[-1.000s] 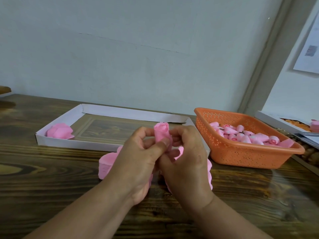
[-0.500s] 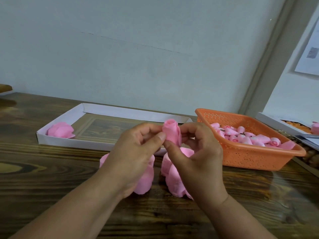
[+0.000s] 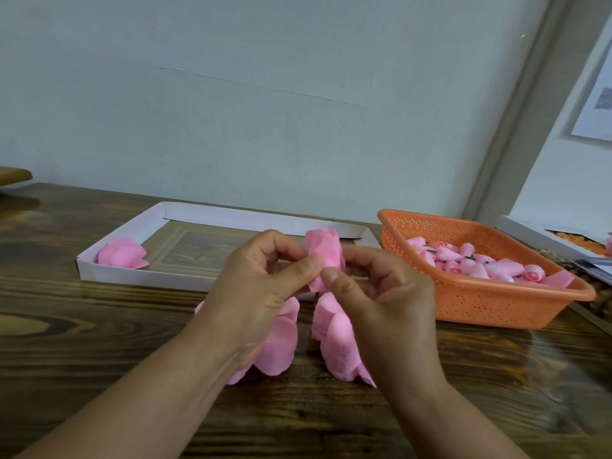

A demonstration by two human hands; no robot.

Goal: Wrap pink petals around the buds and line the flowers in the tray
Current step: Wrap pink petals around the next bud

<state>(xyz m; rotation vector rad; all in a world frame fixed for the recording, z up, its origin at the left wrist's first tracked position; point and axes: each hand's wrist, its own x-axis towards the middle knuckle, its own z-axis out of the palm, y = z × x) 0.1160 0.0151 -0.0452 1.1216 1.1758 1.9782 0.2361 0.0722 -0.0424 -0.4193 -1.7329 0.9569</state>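
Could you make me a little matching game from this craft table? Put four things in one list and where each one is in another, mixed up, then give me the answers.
Things:
1. finished flower
2. bud being wrapped
3. spare buds
4. loose petal stacks

Places:
A. in the orange basket
B. on the wooden table, under the hands
C. in the left corner of the white tray
D. pinched between the left hand and right hand

Pairs: 1-C, 2-D, 3-A, 4-B
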